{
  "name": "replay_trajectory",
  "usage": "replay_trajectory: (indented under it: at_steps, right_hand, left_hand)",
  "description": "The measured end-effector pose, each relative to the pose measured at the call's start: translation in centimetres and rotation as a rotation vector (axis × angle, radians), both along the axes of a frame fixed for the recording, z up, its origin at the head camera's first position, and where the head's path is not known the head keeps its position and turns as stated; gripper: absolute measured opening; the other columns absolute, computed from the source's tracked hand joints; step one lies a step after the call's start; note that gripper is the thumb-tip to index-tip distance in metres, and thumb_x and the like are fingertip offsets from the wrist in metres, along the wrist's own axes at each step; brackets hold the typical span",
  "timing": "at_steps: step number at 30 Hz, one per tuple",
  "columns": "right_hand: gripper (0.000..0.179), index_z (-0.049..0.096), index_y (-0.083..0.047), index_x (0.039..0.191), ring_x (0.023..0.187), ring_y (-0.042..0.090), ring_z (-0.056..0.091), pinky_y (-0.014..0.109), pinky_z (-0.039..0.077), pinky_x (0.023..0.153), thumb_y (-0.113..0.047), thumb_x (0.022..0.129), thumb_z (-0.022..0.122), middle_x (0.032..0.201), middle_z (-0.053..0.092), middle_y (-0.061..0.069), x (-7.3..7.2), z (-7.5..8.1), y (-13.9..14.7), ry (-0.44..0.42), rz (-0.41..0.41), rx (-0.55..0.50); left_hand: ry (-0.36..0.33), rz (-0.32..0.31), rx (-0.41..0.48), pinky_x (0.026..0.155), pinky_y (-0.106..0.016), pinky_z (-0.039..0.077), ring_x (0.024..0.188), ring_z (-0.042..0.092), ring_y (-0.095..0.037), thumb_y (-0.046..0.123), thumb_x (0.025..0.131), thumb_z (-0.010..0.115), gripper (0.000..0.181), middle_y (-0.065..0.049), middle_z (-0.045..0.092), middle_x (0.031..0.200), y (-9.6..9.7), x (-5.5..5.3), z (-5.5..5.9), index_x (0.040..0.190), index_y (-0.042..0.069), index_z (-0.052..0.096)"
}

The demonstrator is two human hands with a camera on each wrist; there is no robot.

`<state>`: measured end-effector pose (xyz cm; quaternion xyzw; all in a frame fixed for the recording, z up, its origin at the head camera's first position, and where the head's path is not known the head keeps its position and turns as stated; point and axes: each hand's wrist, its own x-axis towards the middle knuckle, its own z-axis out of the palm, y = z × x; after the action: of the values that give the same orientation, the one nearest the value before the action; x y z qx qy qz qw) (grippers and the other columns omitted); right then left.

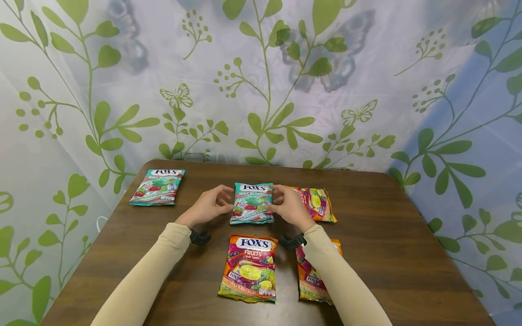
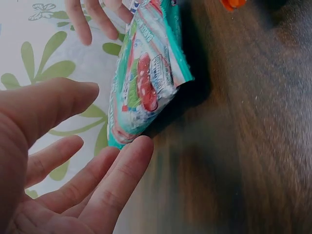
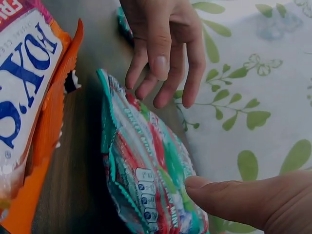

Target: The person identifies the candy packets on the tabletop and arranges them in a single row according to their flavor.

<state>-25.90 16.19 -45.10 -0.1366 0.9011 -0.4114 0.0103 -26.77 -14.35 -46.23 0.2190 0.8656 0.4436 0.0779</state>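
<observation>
Mint bag (image 1: 253, 203) sits mid-table, logo edge to the far side, between both hands. Long axis, as I judge it, runs away from the person, so the hands face its two long sides. Whether it lies fully flat or is slightly raised: cannot tell.

Right hand (image 1: 290, 206) is the nearer. Its thumb overlaps the bag's right margin and looks to be touching; fingers reach along the upper right edge, not visibly curled round it. Bag lies to this hand's left.

Left hand (image 1: 210, 206): thumb and fingers apart, nothing gripped. Bag lies to its right, just beside the fingertips; contact uncertain from the wrist view.

Judgement: closing evenly turns on that small left-side gap.

Nearby: fruit bag (image 1: 249, 271) on the person's side of the mint bag; another orange bag (image 1: 320, 206) just beyond the right hand, partly hidden by it.
</observation>
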Motion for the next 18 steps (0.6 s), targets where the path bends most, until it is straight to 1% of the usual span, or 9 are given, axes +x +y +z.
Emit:
replay_trajectory:
  at_steps: [3, 6, 9, 15, 18]
  right_hand:
    - [0.068, 0.058, 0.0, 0.156, 0.11, 0.036, 0.074, 0.047, 0.064, 0.083, -0.014, 0.097, 0.087, 0.137, 0.066, 0.025, -0.1, -0.3, 0.2, -0.021, -0.005, 0.002]
    - [0.067, 0.058, -0.001, 0.156, 0.11, 0.037, 0.074, 0.048, 0.064, 0.084, -0.014, 0.097, 0.087, 0.139, 0.065, 0.026, -0.2, -0.5, 0.3, -0.042, 0.0, -0.007]
    - [0.066, 0.058, 0.0, 0.155, 0.11, 0.039, 0.074, 0.048, 0.064, 0.084, -0.015, 0.097, 0.087, 0.139, 0.065, 0.027, -0.3, -0.8, 0.4, -0.066, -0.001, -0.027]
    - [0.065, 0.059, -0.003, 0.155, 0.111, 0.037, 0.073, 0.044, 0.065, 0.083, -0.013, 0.097, 0.087, 0.139, 0.064, 0.025, -0.5, -1.3, 0.5, -0.155, -0.007, -0.132]
    - [0.066, 0.058, -0.003, 0.157, 0.111, 0.037, 0.073, 0.041, 0.065, 0.082, -0.01, 0.097, 0.086, 0.139, 0.063, 0.026, -0.7, -1.6, 0.6, -0.188, 0.003, -0.188]
  left_hand:
    - [-0.013, 0.01, 0.006, 0.093, -0.048, 0.06, 0.111, 0.071, -0.032, 0.014, 0.104, 0.078, 0.053, -0.023, 0.066, 0.131, 0.3, -0.2, -0.5, 0.149, -0.003, 0.056]
    - [-0.02, 0.027, 0.0, 0.094, -0.049, 0.06, 0.111, 0.072, -0.032, 0.015, 0.103, 0.079, 0.053, -0.023, 0.067, 0.13, 0.4, -0.4, -1.0, 0.148, -0.002, 0.057]
    - [-0.031, 0.031, 0.002, 0.094, -0.048, 0.061, 0.111, 0.072, -0.033, 0.016, 0.103, 0.079, 0.053, -0.023, 0.068, 0.13, 0.6, -0.5, -1.3, 0.148, -0.002, 0.057]
    - [-0.038, 0.037, 0.026, 0.092, -0.05, 0.06, 0.113, 0.072, -0.034, 0.017, 0.104, 0.078, 0.052, -0.023, 0.067, 0.132, 1.0, -0.7, -1.8, 0.15, 0.002, 0.057]
    - [-0.042, 0.032, 0.039, 0.093, -0.051, 0.06, 0.115, 0.071, -0.035, 0.018, 0.105, 0.078, 0.053, -0.023, 0.066, 0.135, 1.3, -0.7, -1.9, 0.151, 0.003, 0.057]
